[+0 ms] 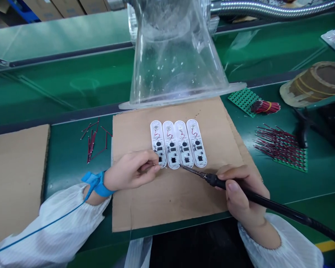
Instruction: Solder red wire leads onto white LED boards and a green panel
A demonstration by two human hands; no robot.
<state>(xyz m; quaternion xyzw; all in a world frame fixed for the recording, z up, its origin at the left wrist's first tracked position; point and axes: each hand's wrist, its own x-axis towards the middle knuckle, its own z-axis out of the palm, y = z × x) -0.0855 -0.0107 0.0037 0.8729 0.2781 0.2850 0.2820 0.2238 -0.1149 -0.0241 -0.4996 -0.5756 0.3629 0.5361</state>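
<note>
Several white oval circuit boards [173, 145] lie side by side on a brown cardboard sheet [167, 201], each with thin red wires near its top. My right hand [242, 190] grips a black soldering iron [217, 181], its metal tip at the lower ends of the two middle boards. My left hand [136, 168], with a blue wrist strap [100, 185], has thumb and forefinger pinched beside the lower end of the leftmost board. A thin wire-like strand shows at those fingertips; its full length is hard to make out.
A clear fume hood [178, 67] hangs behind the boards. Loose red wires [92, 143] lie left; a banded wire bundle [268, 107], green boards [298, 160], black pliers [300, 130] and a taped round container [309, 85] are at right.
</note>
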